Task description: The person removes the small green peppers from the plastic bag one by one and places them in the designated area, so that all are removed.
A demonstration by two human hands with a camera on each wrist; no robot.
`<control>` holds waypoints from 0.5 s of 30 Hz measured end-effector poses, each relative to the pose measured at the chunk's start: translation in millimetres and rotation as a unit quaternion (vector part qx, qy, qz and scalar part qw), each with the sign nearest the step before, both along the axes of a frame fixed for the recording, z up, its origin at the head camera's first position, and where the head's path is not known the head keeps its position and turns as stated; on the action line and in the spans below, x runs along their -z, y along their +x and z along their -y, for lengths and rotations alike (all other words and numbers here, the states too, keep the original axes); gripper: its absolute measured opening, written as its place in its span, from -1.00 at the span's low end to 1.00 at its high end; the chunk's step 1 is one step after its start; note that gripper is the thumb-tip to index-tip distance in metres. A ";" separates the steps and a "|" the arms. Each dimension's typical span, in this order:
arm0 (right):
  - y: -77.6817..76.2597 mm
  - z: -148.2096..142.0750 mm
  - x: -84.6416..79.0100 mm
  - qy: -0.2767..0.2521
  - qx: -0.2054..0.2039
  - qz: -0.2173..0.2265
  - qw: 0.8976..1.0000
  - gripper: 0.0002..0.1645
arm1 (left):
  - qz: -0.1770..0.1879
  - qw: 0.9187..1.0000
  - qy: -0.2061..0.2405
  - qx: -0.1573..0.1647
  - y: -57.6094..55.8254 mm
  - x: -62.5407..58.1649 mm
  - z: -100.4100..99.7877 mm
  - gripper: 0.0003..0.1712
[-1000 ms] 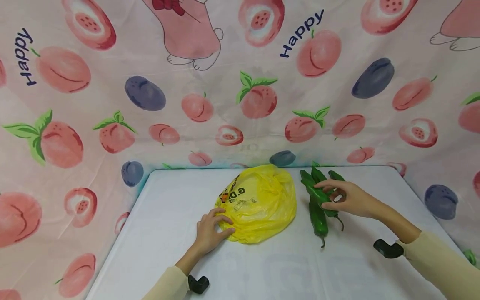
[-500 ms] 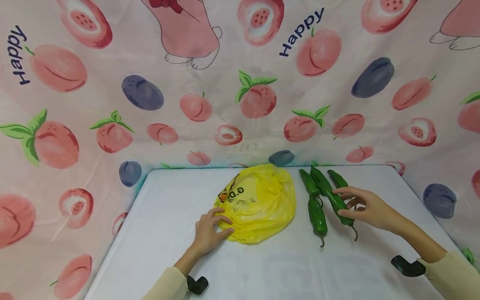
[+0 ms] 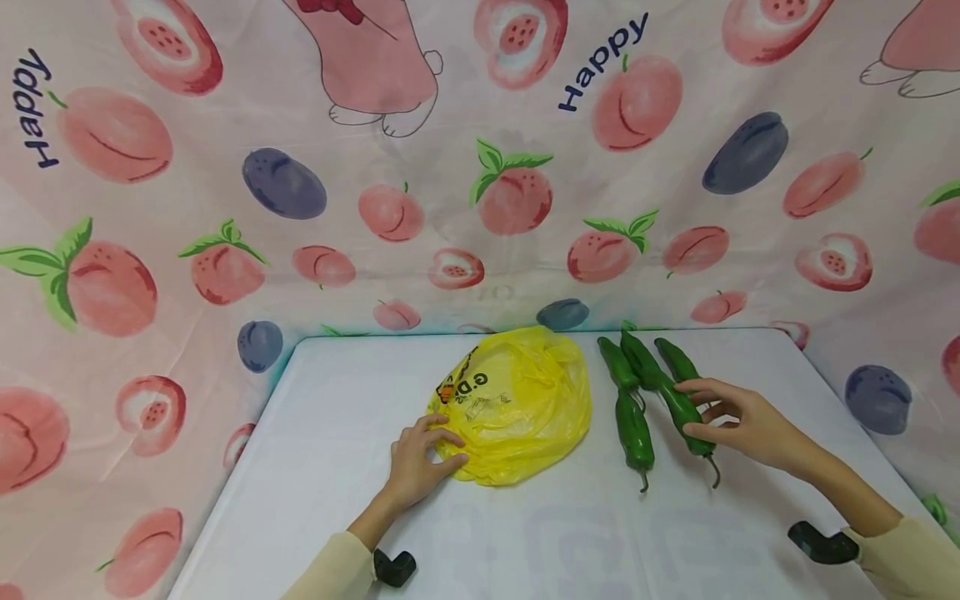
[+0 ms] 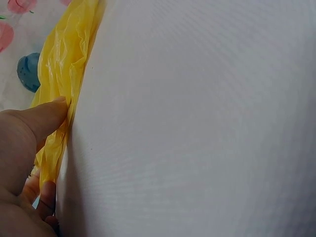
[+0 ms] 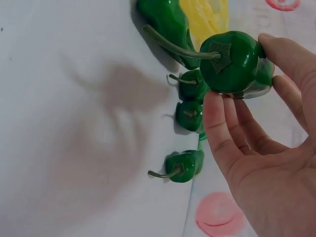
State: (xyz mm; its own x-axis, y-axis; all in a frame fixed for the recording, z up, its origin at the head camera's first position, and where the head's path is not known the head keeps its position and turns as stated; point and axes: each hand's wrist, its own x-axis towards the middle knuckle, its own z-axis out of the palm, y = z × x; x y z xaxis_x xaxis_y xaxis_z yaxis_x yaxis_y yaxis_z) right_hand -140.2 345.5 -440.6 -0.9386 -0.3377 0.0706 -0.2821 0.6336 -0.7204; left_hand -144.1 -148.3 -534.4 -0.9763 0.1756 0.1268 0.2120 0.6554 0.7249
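My right hand [image 3: 738, 421] grips a glossy green chili pepper [image 3: 684, 412] between thumb and fingertips, stem end toward me. In the right wrist view this pepper [image 5: 232, 61] is raised above the white surface, its shadow cast to the left. Several more green peppers lie beneath and beside it, one nearer pepper [image 3: 634, 429] with its stem pointing at me. On the left, a crumpled yellow plastic bag [image 3: 528, 408] with black print lies on the table. My left hand [image 3: 418, 462] holds its near left edge, the thumb [image 4: 47, 116] pressing the plastic.
The peppers and bag stand on a white-covered table [image 3: 525, 546]. A pink fruit-print cloth [image 3: 450, 208] hangs behind and around it. Black wrist devices, such as the left wrist device [image 3: 395, 568], sit at both cuffs.
My right hand has carried the pepper to the right and toward me, away from above the nearer pepper. In the last half second it shifted only slightly. My left hand stayed on the bag.
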 end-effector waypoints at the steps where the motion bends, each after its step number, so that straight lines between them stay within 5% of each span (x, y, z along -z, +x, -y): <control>1: 0.1 -0.1 1.1 -0.002 0.002 0.002 1.000 -0.31 | 0.000 1.000 0.000 0.000 0.1 0.0 0.0 -0.86; 15: 3.2 1.2 20.4 -0.036 0.037 0.040 0.998 -0.28 | -0.004 1.000 -0.002 -0.001 -0.3 0.8 -0.2 -0.85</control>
State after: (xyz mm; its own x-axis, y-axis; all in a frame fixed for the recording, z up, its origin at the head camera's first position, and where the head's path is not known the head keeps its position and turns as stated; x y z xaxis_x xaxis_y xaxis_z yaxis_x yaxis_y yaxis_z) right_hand -137.0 344.3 -461.1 -0.9641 -0.2649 0.0163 -0.1769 0.5956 -0.7835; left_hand -144.4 -148.1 -535.2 -0.9755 0.1749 0.1331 0.2164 0.6583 0.7210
